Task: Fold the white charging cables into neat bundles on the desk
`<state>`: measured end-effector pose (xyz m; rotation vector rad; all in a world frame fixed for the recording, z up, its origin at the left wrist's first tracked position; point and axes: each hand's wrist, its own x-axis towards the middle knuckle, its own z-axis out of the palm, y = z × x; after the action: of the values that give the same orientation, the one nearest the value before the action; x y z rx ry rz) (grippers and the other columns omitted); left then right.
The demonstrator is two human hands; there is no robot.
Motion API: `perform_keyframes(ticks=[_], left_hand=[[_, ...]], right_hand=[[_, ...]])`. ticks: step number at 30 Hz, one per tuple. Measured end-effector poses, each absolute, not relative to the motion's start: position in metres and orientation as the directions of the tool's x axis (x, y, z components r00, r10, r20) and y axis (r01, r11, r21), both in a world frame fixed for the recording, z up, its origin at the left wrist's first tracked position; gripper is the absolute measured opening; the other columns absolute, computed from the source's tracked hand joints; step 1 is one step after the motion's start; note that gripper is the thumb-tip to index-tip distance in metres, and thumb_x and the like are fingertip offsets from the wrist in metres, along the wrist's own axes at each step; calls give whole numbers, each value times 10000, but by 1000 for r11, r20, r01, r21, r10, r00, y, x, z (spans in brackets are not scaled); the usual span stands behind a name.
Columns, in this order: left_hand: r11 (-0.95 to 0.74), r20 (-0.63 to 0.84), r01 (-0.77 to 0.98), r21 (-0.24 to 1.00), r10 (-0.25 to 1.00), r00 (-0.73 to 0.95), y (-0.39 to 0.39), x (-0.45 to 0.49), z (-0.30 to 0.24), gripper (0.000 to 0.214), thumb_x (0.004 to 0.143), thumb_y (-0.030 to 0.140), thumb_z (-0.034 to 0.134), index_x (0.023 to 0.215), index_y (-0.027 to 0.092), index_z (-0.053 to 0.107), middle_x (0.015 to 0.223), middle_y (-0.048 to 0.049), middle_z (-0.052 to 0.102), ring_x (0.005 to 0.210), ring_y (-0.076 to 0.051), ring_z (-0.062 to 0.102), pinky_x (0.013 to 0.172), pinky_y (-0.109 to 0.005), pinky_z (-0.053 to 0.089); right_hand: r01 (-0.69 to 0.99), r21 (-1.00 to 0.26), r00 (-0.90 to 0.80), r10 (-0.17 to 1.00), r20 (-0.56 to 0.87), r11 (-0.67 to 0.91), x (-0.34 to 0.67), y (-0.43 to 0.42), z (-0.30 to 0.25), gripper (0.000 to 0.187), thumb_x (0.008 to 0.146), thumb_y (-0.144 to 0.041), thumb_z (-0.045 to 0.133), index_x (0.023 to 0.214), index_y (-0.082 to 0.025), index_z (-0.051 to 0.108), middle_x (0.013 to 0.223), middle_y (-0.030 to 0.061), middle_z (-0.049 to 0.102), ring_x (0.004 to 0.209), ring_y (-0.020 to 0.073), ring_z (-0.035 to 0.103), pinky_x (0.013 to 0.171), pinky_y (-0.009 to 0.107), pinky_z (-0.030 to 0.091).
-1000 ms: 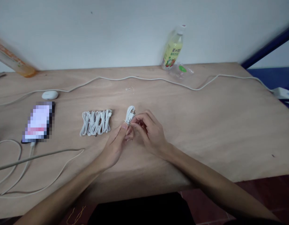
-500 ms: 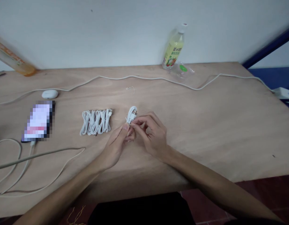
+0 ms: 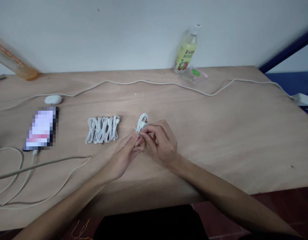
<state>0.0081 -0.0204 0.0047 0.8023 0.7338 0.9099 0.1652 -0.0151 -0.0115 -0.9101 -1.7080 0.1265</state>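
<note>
A coiled white USB cable [image 3: 143, 120] stands up from between my two hands, its metal plug showing at the upper right of the coil. My left hand [image 3: 126, 151] is closed on the lower part of the coil, thumb on top. With thumb and forefinger, my right hand [image 3: 162, 141] pinches the bundle at its middle. A thin white tie end [image 3: 135, 129] pokes out on the left there; the fingers hide the rest of the tie. Several coiled white cables [image 3: 102, 130] lie side by side to the left of my hands.
A phone [image 3: 41, 128] with a plugged-in cable and a white earbud case [image 3: 53, 99] lie at left. One long white cord [image 3: 141, 81] crosses the table behind. Thin white scraps [image 3: 137, 94] lie beyond my hands. Two bottles, one yellow-green [image 3: 186, 51], one orange [image 3: 25, 70], stand by the wall.
The coil's top has tipped slightly to the right, and the thin tie end now stands out more clearly on its left. Both hands keep nearly the same place and grip.
</note>
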Motion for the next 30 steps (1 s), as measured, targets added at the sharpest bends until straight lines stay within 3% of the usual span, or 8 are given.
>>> perform_keyframes(ticks=[5, 11, 16, 19, 21, 23, 26, 30], left_hand=[[368, -193, -363, 856, 879, 435, -19, 6, 3, 544, 944, 643, 816, 756, 219, 531, 796, 34, 331, 740, -167, 280, 667, -287, 366], [317, -180, -271, 909, 884, 430, -16, 4, 3, 559, 1004, 645, 722, 721, 232, 474, 761, 37, 326, 716, -170, 265, 651, -305, 345], [311, -201, -226, 923, 891, 406, -16, 3, 4, 574, 988, 655, 719, 699, 241, 444, 732, 41, 311, 694, -169, 263, 634, -319, 325], [380, -225, -283, 881, 861, 456, -18, 2, 8, 592, 963, 654, 752, 682, 237, 438, 720, 39, 319, 684, -165, 261, 621, -309, 304], [432, -249, -301, 850, 833, 494, -19, 2, 13, 564, 991, 621, 729, 690, 236, 446, 717, 34, 322, 692, -171, 281, 632, -304, 316], [477, -250, -320, 819, 797, 549, -21, 2, 19, 547, 1024, 589, 690, 692, 240, 429, 717, 33, 302, 695, -178, 268, 639, -304, 324], [513, -209, -360, 779, 754, 622, -22, 3, 25, 527, 1078, 529, 607, 687, 240, 404, 702, 34, 283, 685, -179, 251, 664, -304, 348], [562, -176, -408, 720, 716, 676, -22, 3, 25, 495, 1109, 475, 540, 697, 237, 402, 678, 43, 248, 663, -177, 232, 672, -303, 351]], right_hand=[[363, -711, 66, 744, 665, 603, 163, -15, -13, 134, 1052, -163, 738, 1052, -257, 642, 968, 2, 699, 799, 151, 659, 592, 279, 551], [79, -936, 139, 926, 351, 343, 160, -15, -9, 273, 938, -278, 838, 1035, -273, 583, 964, -30, 656, 791, 136, 659, 575, 243, 543], [-50, -961, 51, 962, 269, 271, 166, -8, -8, 402, 883, -266, 849, 1186, -298, 588, 1234, 27, 691, 975, 170, 692, 688, 281, 612], [-111, -952, -40, 956, 290, 285, 172, -2, -8, 591, 880, -260, 864, 1381, -329, 557, 1487, 70, 646, 1201, 216, 689, 896, 362, 661], [-169, -946, -131, 944, 301, 278, 174, -2, -6, 654, 924, -255, 842, 1482, -356, 516, 1531, 60, 653, 1267, 219, 687, 1011, 399, 648], [-227, -945, -218, 933, 286, 237, 176, -4, -2, 656, 990, -263, 791, 1550, -383, 471, 1504, 39, 694, 1206, 199, 720, 1014, 395, 656], [-287, -948, -296, 929, 224, 137, 176, -9, 3, 642, 1050, -323, 742, 1605, -398, 426, 1386, 29, 757, 1010, 184, 763, 872, 371, 694], [-292, -951, -277, 943, 185, 101, 173, -12, 3, 635, 1031, -406, 784, 1581, -383, 469, 1160, 12, 787, 870, 191, 758, 780, 373, 685]])
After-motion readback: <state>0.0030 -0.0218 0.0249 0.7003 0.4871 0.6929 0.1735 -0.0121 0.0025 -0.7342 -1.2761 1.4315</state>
